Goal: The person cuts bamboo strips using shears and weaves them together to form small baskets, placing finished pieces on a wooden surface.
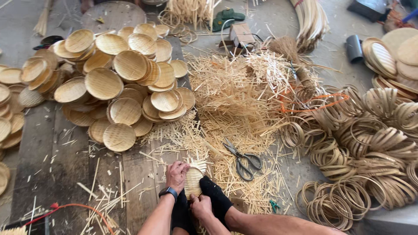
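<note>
woven tray point(193, 182) gripped at rim by both hands point(176, 175), scissors point(242, 158) near

— How much of the small woven disc point(193, 182) shows?

— Only its upper face; the left hand point(176, 175) covers one edge, the right hand point(201, 206) the lower rim, and black-socked feet point(215, 196) hide what lies beneath.

— The fingers?

— Curled under, out of sight. Both forearms run off the bottom edge.

— Elsewhere?

— The stacked trays point(8, 109) at the left and the flat woven rounds point(398, 54) at the right are cut by the edges. The red cord point(65, 206) disappears under bamboo splinters.
</note>
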